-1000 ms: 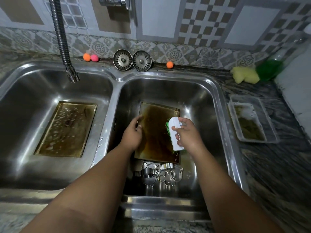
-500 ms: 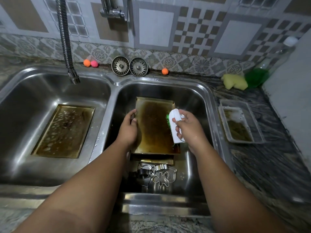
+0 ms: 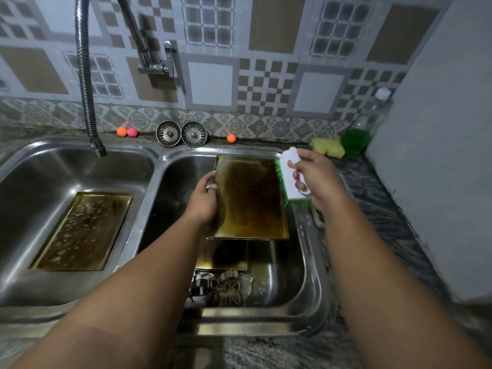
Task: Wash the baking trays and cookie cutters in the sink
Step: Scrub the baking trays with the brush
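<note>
My left hand (image 3: 204, 201) grips the left edge of a stained baking tray (image 3: 250, 198), held lifted and tilted over the right sink basin (image 3: 308, 262). My right hand (image 3: 315, 177) holds a white scrub brush with green bristles (image 3: 288, 174) at the tray's right edge, above the basin rim. A second tray (image 3: 223, 258) lies under it on the basin floor. Several metal cookie cutters (image 3: 226, 287) lie near the basin's front. A third tray (image 3: 82, 231), wet and brown, lies in the left basin (image 3: 32, 182).
The flexible tap hose (image 3: 86, 83) hangs over the left basin. Two sink strainers (image 3: 181, 133), three small orange and pink balls and a yellow sponge (image 3: 328, 147) line the back ledge. A green soap bottle (image 3: 358, 137) stands in the right corner by a white wall.
The tray has risen off the tray beneath it and tilted up, my left hand still on its left edge. My right hand has carried the brush up and right, off the tray's surface.
</note>
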